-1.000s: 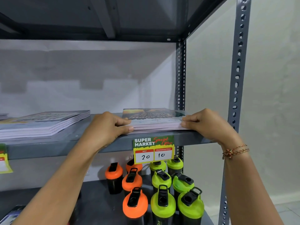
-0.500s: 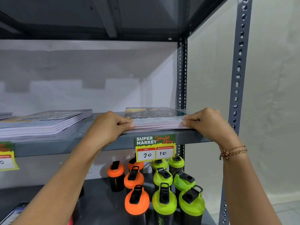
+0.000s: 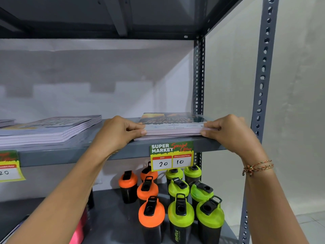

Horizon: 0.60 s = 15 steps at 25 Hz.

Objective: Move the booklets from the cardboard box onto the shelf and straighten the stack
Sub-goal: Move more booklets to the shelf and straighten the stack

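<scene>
The left hand point(image 3: 116, 133) curls its fingers point(image 3: 136, 128) against the left edge of a small stack of thin booklets with pale lilac page edges and a dark green and orange cover point(image 3: 173, 125), the thumb low near the bottom booklet and the other fingers laid along the upper edges. The right hand point(image 3: 226, 131) mirrors it on the opposite side, fingertips point(image 3: 208, 125) pressed to the right edge and thumb tucked under near the shelf lip. Neither hand closes around the stack; both are loosely bent and bear inward on it from either side.

The stack lies flat on the grey metal shelf point(image 3: 88, 152), near its right end, its front edge just behind the lip and directly above a green, yellow and red supermarket price tag point(image 3: 171, 155). It sits squarely between the two hands, its long side running left to right, so both are equally near. The lowest booklets look to jut slightly forward and left of those above, so a further inward squeeze and a push back probably remains.

To the left, well apart, a second, broader pile of the same lilac-edged booklets point(image 3: 52, 129) rests on the same shelf. The cardboard box is out of view. Below stand orange-lidded and lime-lidded black shaker bottles point(image 3: 181, 210).
</scene>
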### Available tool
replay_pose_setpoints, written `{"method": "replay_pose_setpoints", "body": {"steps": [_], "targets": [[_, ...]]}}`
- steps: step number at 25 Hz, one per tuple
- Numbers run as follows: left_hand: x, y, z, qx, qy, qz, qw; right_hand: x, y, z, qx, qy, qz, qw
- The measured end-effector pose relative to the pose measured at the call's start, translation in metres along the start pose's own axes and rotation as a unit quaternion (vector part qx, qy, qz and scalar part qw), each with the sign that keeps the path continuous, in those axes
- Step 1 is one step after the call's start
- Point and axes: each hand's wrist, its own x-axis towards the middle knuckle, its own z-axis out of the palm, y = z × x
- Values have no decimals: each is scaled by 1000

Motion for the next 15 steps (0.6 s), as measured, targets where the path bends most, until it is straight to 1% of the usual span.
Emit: {"method": "replay_pose_setpoints", "body": {"steps": [6,11,15], "targets": [[4,0,1,9,0,1,1000,-2,-2,1,3,2,0,1000],[0,1,4,29,21,3,999,-2,-4,1,3,0,5,1000],[-3,2,8,34,48,-16,998,-2,-4,2,-2,5,6,1000]]}}
